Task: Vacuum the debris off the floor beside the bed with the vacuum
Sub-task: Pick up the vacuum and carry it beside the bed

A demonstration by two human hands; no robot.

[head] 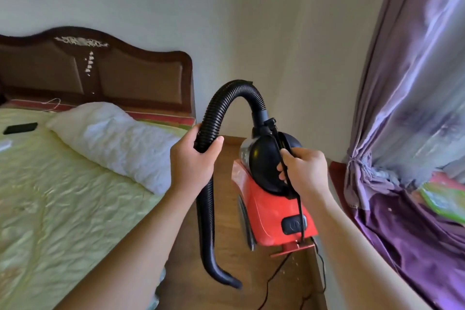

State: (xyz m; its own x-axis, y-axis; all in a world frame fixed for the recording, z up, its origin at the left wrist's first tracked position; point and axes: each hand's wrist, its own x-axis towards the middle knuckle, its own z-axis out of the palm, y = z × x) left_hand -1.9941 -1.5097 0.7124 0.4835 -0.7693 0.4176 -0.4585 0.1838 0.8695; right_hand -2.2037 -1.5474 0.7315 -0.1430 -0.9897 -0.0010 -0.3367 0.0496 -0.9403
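A red and black canister vacuum point(271, 211) hangs in the air over the strip of wooden floor point(231, 284) beside the bed point(63, 209). My right hand point(304, 171) grips its black top handle together with the black power cord point(298, 209). The ribbed black hose point(221, 103) arches up from the vacuum's front and comes down to my left hand point(193, 166), which is closed around it. Below that hand the black curved nozzle point(214, 254) dangles above the floor. Small pale debris specks point(289, 265) lie on the floor under the vacuum.
The bed has a yellow-green quilt, a white pillow point(113, 141), a dark phone point(21, 128) and a brown headboard point(100, 70). Purple curtains point(415, 108) and purple cloth fill the right side. The cord trails along the narrow floor strip.
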